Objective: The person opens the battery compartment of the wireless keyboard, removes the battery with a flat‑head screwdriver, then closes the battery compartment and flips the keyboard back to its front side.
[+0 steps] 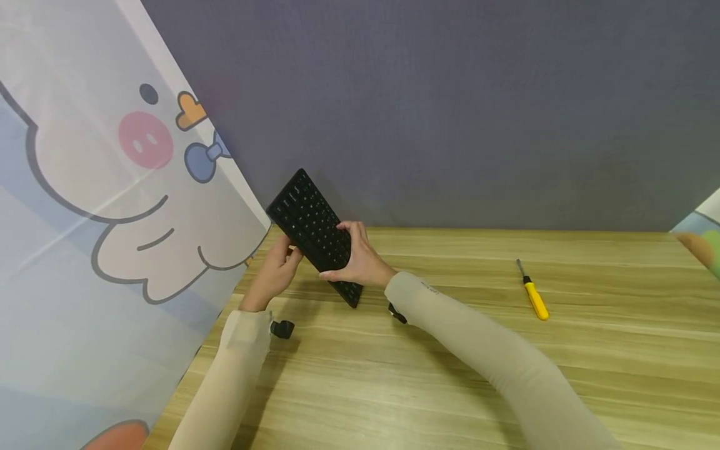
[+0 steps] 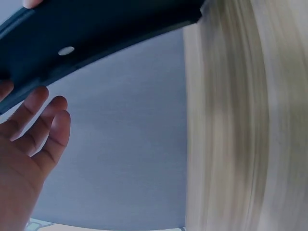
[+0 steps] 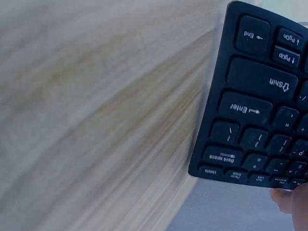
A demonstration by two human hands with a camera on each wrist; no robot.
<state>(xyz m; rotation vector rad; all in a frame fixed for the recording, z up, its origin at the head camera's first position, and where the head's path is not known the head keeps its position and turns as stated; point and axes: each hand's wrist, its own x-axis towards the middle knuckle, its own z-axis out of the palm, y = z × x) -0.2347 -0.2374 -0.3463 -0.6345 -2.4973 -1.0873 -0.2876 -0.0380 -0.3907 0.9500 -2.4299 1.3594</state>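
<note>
On the pale wood-grain table (image 1: pixel 394 375), the right hand (image 1: pixel 360 259) wraps its fingers over the keys of the slim black plastic keyboard (image 1: pixel 312 228), tilting it on one end; the left hand (image 1: pixel 275 272) lies open behind, steadying its underside. Farther right rests a yellow-handled screwdriver (image 1: pixel 533 294).

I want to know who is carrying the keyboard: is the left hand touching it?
Cannot tell. In the head view the left hand meets the keyboard at its edge, but the left wrist view shows straight fingers beside its underside, contact unclear.
</note>
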